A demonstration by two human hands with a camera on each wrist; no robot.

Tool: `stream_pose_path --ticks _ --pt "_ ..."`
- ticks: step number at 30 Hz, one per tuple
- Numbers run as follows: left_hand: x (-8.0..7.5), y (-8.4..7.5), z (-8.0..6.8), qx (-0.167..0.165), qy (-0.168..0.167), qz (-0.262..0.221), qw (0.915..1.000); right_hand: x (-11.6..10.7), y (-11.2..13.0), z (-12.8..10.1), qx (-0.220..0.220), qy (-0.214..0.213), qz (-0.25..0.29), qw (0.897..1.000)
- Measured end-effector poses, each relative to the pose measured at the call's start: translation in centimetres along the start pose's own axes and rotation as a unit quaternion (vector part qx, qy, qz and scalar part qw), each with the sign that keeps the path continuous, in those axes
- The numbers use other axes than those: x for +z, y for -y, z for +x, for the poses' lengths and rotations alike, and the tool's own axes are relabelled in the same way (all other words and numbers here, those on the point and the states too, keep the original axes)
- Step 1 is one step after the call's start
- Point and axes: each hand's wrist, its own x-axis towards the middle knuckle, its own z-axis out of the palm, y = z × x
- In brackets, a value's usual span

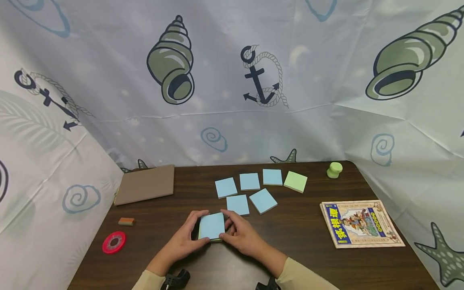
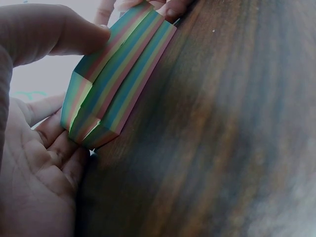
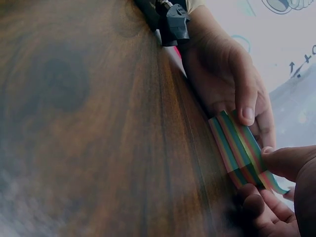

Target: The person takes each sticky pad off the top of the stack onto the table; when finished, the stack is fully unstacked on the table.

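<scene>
A small stack of square sticky note pads [image 1: 212, 226], blue on top, lies near the front middle of the table between both hands. My left hand [image 1: 181, 239] grips its left side, thumb at the near edge and fingers round the far left corner. From the right, my right hand [image 1: 243, 235] holds it with thumb and index finger at the near and far corners, the other fingers curled in. Side on in the left wrist view, the stacked pads [image 2: 121, 74] show layered coloured stripes. In the right wrist view, a sheet curls up at one corner of the pads [image 3: 242, 148].
Behind the hands lie several blue sticky note pads [image 1: 237, 204] and a green pad [image 1: 295, 181]. A brown board [image 1: 146, 185], a small striped block [image 1: 126, 221] and a red ring-shaped object [image 1: 114, 242] are left. Right are an illustrated booklet [image 1: 362, 224] and a green knob-shaped object [image 1: 334, 170].
</scene>
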Motion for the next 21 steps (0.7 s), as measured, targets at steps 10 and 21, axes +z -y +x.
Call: stream_pose_path --ticks 10,21 --pt "0.01 -0.07 0.02 -0.025 0.006 0.021 0.9995 -0.14 0.05 0.01 -0.013 -0.011 0.044 0.999" --pt "0.06 -0.10 0.06 -0.036 0.014 0.023 0.9990 -0.34 -0.26 -0.41 -0.074 -0.054 0.049 0.995"
